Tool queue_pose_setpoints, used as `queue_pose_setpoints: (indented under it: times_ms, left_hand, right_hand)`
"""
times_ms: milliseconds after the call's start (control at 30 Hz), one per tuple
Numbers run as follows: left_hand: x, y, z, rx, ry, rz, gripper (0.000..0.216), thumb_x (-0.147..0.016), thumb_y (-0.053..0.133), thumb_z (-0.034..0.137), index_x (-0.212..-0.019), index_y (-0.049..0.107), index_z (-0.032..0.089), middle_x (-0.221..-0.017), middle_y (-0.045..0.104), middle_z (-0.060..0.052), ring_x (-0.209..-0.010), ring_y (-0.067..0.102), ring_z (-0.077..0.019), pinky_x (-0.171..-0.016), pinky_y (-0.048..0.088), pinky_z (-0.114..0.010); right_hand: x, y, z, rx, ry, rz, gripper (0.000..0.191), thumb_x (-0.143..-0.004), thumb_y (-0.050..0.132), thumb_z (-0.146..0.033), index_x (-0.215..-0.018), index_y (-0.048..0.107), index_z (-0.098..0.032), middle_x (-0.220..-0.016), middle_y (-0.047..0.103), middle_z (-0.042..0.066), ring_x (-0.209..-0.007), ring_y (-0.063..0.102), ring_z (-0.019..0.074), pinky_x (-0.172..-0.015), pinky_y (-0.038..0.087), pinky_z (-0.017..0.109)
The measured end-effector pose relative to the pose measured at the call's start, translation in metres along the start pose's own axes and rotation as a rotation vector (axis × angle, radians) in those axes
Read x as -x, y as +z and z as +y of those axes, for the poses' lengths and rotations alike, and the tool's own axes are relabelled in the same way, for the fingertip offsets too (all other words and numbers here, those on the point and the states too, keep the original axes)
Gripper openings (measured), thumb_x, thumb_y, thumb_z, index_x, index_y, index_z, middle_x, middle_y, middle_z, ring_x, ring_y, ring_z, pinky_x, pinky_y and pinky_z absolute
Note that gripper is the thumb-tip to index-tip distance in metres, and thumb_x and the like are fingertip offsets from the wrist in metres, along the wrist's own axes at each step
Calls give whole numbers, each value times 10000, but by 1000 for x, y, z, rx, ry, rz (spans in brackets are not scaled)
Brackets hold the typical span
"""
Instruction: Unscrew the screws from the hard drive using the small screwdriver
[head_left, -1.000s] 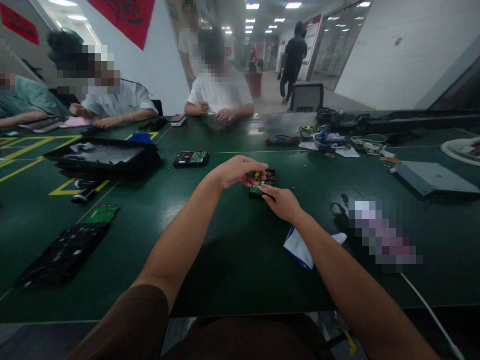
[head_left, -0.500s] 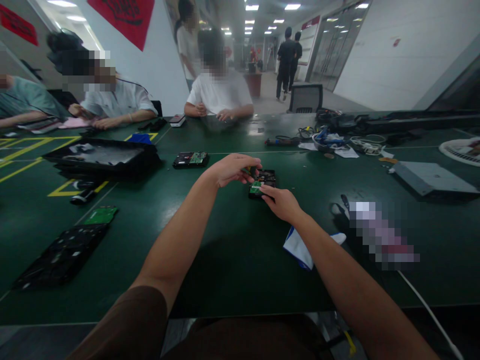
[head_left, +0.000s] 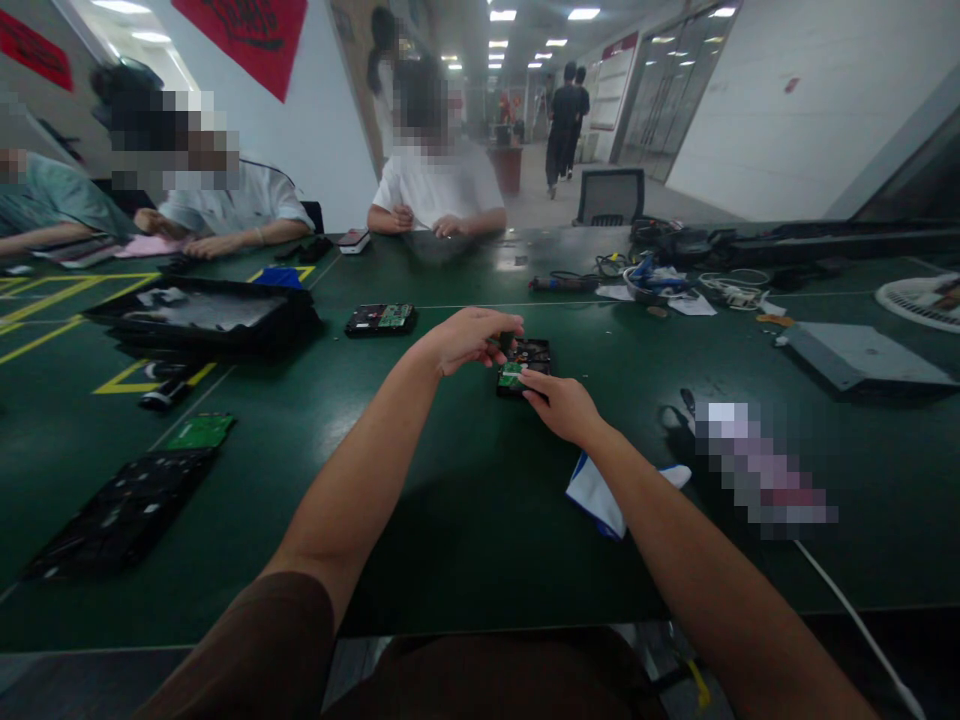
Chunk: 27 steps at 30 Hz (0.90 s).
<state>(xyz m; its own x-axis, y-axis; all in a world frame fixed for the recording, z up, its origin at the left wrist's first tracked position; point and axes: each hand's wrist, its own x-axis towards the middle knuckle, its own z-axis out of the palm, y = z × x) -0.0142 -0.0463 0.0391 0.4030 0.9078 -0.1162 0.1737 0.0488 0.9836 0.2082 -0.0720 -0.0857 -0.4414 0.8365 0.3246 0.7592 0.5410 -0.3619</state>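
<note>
A small black hard drive [head_left: 526, 362] with a green circuit board lies on the dark green table [head_left: 465, 520] in front of me. My left hand [head_left: 466, 338] hovers over its left edge with fingers curled in a pinch on a small dark tool that I can barely see. My right hand [head_left: 564, 404] rests at the drive's near edge, fingers pressed on it and holding it down.
Another drive [head_left: 381, 319] lies farther back. A black tray [head_left: 202, 316] and a dark keyboard-like panel [head_left: 120, 512] with a green board [head_left: 201, 431] sit at left. A white-blue cloth [head_left: 600, 495] lies by my right arm. Cables [head_left: 652, 275] and a grey box [head_left: 862, 355] are at right. Seated people face me.
My left hand has shifted slightly left and down over the drive, and its fingers have closed tighter. My right hand has stayed on the drive. People in the corridor have walked farther away.
</note>
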Motion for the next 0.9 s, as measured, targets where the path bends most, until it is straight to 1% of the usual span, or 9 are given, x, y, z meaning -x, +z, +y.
queue_pose_setpoints:
  times_ms: [133, 233, 367, 433, 633, 767, 833, 900]
  left_hand:
    - [1, 3, -1, 53, -3, -29, 373, -931, 716, 505, -1006, 699, 140, -1012, 754, -126, -674, 712, -141, -587, 517, -256]
    - [0, 3, -1, 78, 17, -6, 384, -936, 713, 511, -968, 697, 128, -997, 751, -122, -727, 737, -157, -618, 537, -254]
    - [-2, 3, -1, 42, 39, 87, 321, -954, 711, 448, -971, 726, 128, -986, 737, -95, -642, 691, -103, -576, 494, -226]
    - [-1, 3, 0, 26, 34, 97, 300, -955, 715, 433, -978, 731, 135, -989, 735, -92, -627, 682, -92, -572, 485, -223]
    - [1, 9, 1, 111, 7, 58, 290, -945, 699, 436, -1019, 679, 157, -1031, 757, -109, -688, 746, -162, -603, 539, -265]
    - [-1, 14, 0, 168, -9, 42, 271, -930, 676, 421, -1011, 644, 165, -1010, 771, -120, -720, 759, -192, -632, 567, -290]
    - [-1, 14, 1, 128, 0, 63, 245, -930, 654, 395, -973, 664, 154, -1003, 763, -121, -692, 741, -171, -598, 534, -267]
    - [-2, 10, 1, 61, 12, 99, 242, -930, 630, 371, -947, 703, 141, -982, 749, -112, -632, 696, -130, -551, 481, -241]
  right_hand:
    - [0, 0, 0, 7, 11, -5, 389, -1027, 574, -324, -1403, 664, -365, -1482, 623, -41, -1267, 678, 275, -1101, 550, 493]
    - [0, -1, -1, 9, 14, -8, 386, -1033, 567, -337, -1407, 660, -364, -1482, 623, -48, -1262, 681, 269, -1106, 549, 486]
    - [1, -2, -1, 4, 4, -8, 388, -1034, 564, -343, -1409, 662, -360, -1495, 613, -46, -1275, 672, 268, -1114, 543, 474]
    - [1, -1, 0, 3, 3, -5, 387, -1034, 563, -352, -1407, 663, -361, -1496, 613, -43, -1275, 672, 268, -1110, 545, 474]
    - [0, -1, 0, 9, -5, -4, 391, -1035, 554, -349, -1411, 662, -350, -1495, 614, -41, -1271, 674, 267, -1108, 545, 473]
    - [0, -2, -1, 14, 2, -15, 398, -1034, 556, -344, -1418, 654, -367, -1492, 616, -44, -1284, 665, 272, -1112, 541, 480]
    - [0, -2, -1, 16, 6, -20, 398, -1031, 560, -339, -1417, 653, -376, -1488, 619, -48, -1280, 669, 275, -1109, 544, 494]
    - [0, -2, -1, 11, 9, -17, 394, -1031, 564, -339, -1411, 655, -385, -1487, 619, -53, -1273, 673, 277, -1104, 547, 499]
